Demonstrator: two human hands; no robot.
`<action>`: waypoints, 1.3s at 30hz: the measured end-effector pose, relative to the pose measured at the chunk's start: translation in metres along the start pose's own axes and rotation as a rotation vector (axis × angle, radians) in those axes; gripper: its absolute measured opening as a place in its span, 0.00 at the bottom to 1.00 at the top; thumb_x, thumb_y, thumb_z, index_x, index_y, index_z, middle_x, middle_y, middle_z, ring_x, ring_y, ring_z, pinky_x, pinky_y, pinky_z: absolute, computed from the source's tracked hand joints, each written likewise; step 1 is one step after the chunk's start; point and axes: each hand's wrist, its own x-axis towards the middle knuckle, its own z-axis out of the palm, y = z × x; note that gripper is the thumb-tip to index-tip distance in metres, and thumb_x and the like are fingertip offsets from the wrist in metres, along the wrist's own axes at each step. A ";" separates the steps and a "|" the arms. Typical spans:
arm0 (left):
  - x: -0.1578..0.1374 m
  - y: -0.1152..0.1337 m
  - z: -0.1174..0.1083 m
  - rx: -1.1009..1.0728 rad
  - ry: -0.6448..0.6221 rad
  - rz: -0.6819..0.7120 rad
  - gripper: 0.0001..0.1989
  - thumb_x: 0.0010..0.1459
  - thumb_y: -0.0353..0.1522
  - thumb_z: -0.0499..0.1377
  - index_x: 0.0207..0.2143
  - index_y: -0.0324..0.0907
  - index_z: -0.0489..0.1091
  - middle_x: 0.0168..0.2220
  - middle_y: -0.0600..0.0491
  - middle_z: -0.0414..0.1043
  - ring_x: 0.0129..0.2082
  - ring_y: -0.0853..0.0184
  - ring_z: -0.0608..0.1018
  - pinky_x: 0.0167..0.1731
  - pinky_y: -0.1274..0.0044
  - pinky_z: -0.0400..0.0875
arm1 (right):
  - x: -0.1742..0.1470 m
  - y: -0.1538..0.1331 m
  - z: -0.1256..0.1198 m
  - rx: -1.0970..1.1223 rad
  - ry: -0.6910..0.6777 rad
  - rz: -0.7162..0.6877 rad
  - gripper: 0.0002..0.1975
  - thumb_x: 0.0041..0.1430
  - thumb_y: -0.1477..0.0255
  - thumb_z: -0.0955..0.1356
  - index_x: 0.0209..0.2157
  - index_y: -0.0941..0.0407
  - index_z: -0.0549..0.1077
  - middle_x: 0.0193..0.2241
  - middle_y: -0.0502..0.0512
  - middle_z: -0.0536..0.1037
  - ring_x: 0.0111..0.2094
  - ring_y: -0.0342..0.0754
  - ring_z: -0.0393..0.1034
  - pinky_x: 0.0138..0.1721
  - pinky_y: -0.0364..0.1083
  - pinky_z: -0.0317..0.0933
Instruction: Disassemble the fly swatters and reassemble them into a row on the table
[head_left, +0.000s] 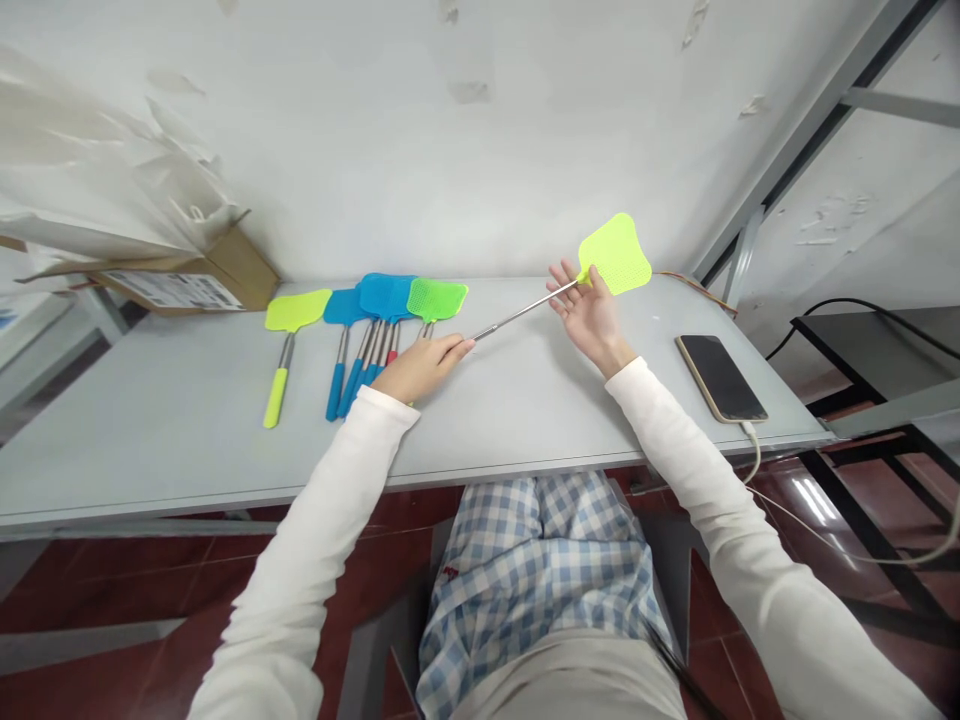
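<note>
My left hand (424,368) is closed around the handle end of a yellow fly swatter, its handle hidden in my fist. The swatter's metal rod (525,311) is extended and slants up to the right. At the far end is the yellow mesh head (616,254). My right hand (589,315) is palm up beside the neck, its fingers spread and the thumb touching the base of the head. Left of my left hand lie another yellow swatter (277,396), several blue swatters (388,297) side by side, and a green swatter (437,299) partly hidden by my hand.
A grey table (187,440) stands against a white wall. An open cardboard box (232,262) with plastic sheeting is at the back left. On the right lies a phone (720,378) with a white cable (754,455) hanging over the edge. A metal frame (750,215) rises at the back right.
</note>
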 end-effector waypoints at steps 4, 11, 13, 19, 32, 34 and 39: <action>0.005 0.002 0.008 -0.001 0.021 0.007 0.21 0.67 0.46 0.44 0.31 0.44 0.67 0.27 0.51 0.69 0.31 0.61 0.72 0.31 0.74 0.57 | 0.008 -0.006 0.000 0.035 0.043 -0.033 0.14 0.67 0.57 0.62 0.40 0.50 0.74 0.46 0.51 0.80 0.56 0.49 0.72 0.54 0.52 0.69; 0.008 0.014 0.026 -0.128 0.004 0.019 0.21 0.68 0.47 0.43 0.30 0.45 0.64 0.27 0.52 0.69 0.30 0.61 0.72 0.33 0.74 0.58 | 0.016 -0.009 -0.011 0.069 0.075 -0.192 0.09 0.66 0.63 0.64 0.42 0.48 0.74 0.50 0.48 0.79 0.60 0.46 0.68 0.58 0.52 0.66; 0.011 0.019 0.028 -0.172 -0.013 0.046 0.21 0.68 0.46 0.43 0.29 0.44 0.63 0.26 0.52 0.68 0.30 0.63 0.71 0.33 0.74 0.59 | 0.017 -0.008 -0.012 0.043 0.076 -0.230 0.10 0.65 0.60 0.65 0.43 0.48 0.75 0.50 0.49 0.79 0.60 0.47 0.68 0.58 0.53 0.66; 0.016 0.018 0.033 -0.235 -0.065 0.080 0.22 0.67 0.48 0.43 0.28 0.44 0.61 0.25 0.54 0.66 0.29 0.64 0.70 0.35 0.73 0.61 | 0.016 -0.003 -0.014 0.000 0.112 -0.277 0.18 0.62 0.52 0.66 0.42 0.49 0.75 0.46 0.52 0.80 0.59 0.51 0.69 0.57 0.54 0.65; 0.032 0.040 0.043 -0.391 0.027 0.137 0.21 0.68 0.46 0.41 0.27 0.44 0.56 0.23 0.55 0.59 0.27 0.67 0.65 0.33 0.74 0.60 | -0.037 0.046 0.040 -0.109 -0.051 -0.197 0.22 0.63 0.47 0.63 0.41 0.49 0.76 0.44 0.52 0.82 0.56 0.53 0.71 0.58 0.56 0.61; 0.030 0.038 0.042 -0.393 0.022 0.134 0.21 0.68 0.46 0.42 0.26 0.44 0.55 0.22 0.56 0.58 0.26 0.67 0.64 0.32 0.75 0.59 | -0.040 0.047 0.039 -0.122 -0.056 -0.200 0.22 0.63 0.47 0.62 0.41 0.49 0.76 0.45 0.52 0.82 0.56 0.53 0.71 0.58 0.56 0.61; 0.027 0.032 0.040 -0.393 -0.010 0.154 0.22 0.67 0.47 0.42 0.26 0.43 0.56 0.22 0.57 0.57 0.25 0.68 0.62 0.31 0.75 0.57 | -0.047 0.051 0.037 -0.152 -0.030 -0.143 0.25 0.63 0.45 0.61 0.42 0.50 0.75 0.46 0.54 0.82 0.52 0.53 0.73 0.55 0.55 0.65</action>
